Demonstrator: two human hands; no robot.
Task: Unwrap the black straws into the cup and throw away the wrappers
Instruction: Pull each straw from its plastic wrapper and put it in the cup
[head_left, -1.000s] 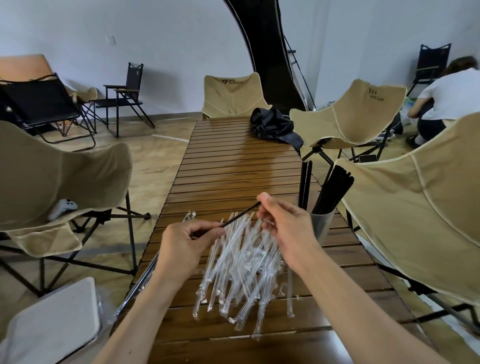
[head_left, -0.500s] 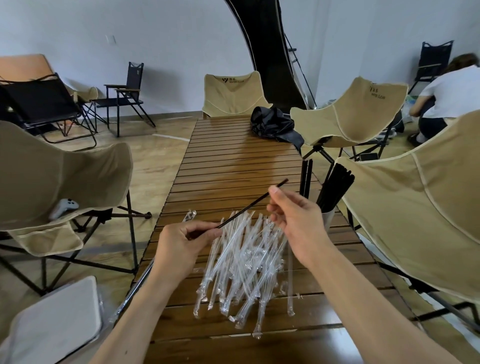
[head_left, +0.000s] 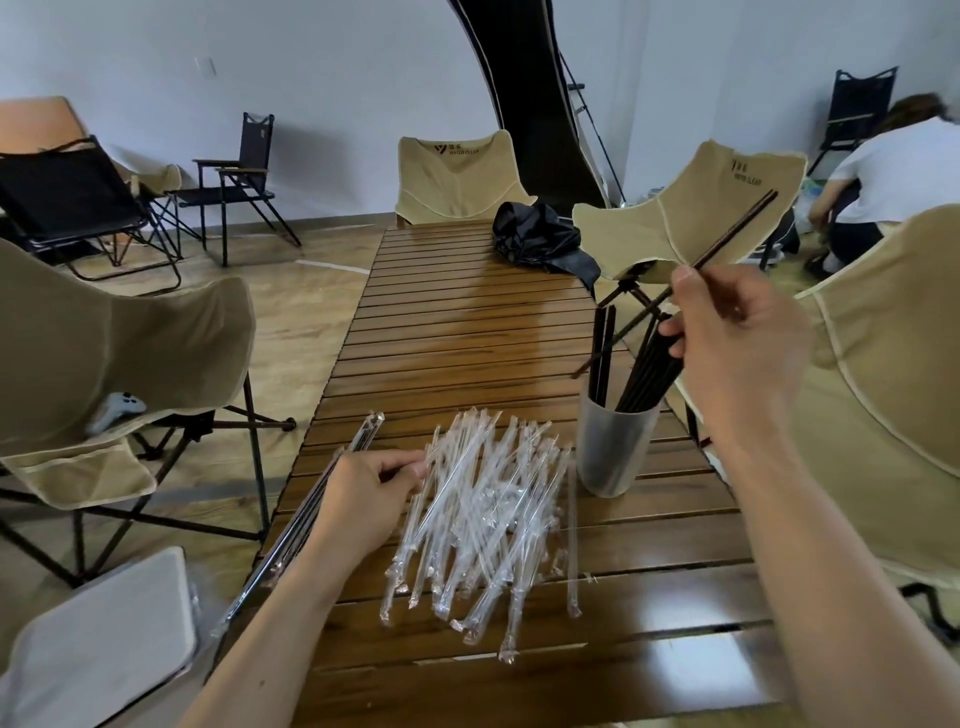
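Freed from its wrapper, the black straw (head_left: 735, 234) now rides above the cup (head_left: 615, 447), pinched in my right hand (head_left: 737, 343); my left hand (head_left: 363, 499) pinches the empty wrapper (head_left: 322, 499).

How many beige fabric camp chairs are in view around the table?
4: one at the table's far end, one at far right, one at near right, one at left. Others may lie outside the frame.

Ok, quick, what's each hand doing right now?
Left hand: pinching an empty clear wrapper.
Right hand: holding a bare black straw above the cup.
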